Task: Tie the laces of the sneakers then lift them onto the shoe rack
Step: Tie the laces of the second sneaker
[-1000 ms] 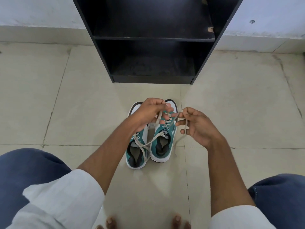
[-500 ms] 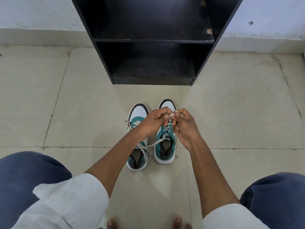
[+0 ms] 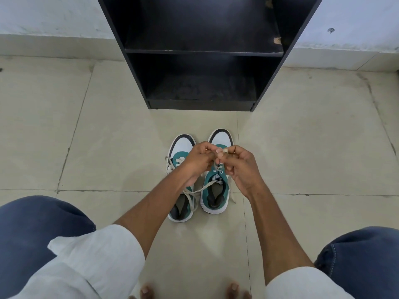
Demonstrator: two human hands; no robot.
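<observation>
1. Your left hand (image 3: 199,161) and right hand (image 3: 241,167) meet at the centre of the frame, fingertips pressed together, both pinching the flat off-white lace (image 3: 218,162) of the right-hand sneaker (image 3: 216,190).
2. That sneaker is teal fabric with a white toe, dark rim and white rubber sole; one lace end trails across to its twin.
3. The left-hand sneaker (image 3: 180,203) stands just beside it, its laces (image 3: 170,164) loose and spilling over the side.
4. Both sit on smooth beige floor tiles (image 3: 108,137) with thin grout lines.
5. The black boxy shoe rack (image 3: 203,52), matte and scuffed, fills the upper centre, apart from the shoes.
</observation>
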